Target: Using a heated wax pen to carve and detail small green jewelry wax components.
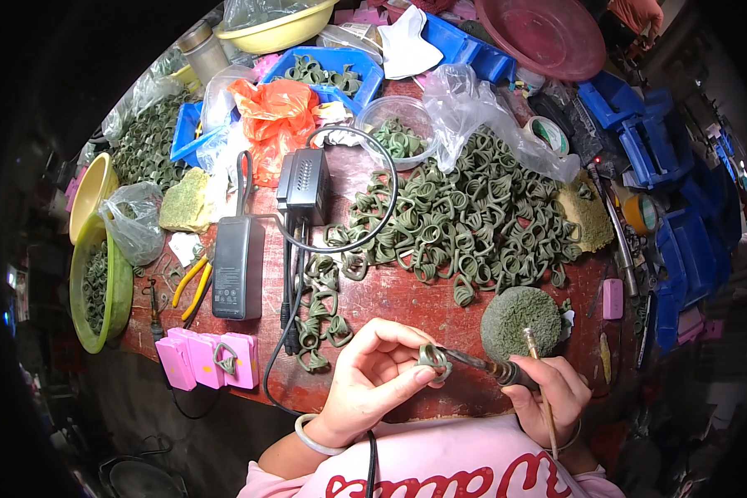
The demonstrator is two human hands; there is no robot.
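Between the thumb and fingers of my left hand [369,373] is a small green ring [426,357], held up above the table's front edge. My right hand [563,394] is closed around a soldering-iron-like pen [515,375] with a dark grip and a thin bent metal tip. That tip reaches left to the ring, at or touching its band. A slender brush-like stick [549,419] is also tucked in my right hand, pointing up and away from me. Just beyond that hand lies a round, rough green pad [515,322].
A large heap of green rings [465,220] covers the red table [398,311]. Black power adapters [238,266] with looping cables stand left of centre. Pink blocks [206,361], yellow-handled pliers [192,282] and a green basin [123,290] are at left; blue bins [681,249] line the right.
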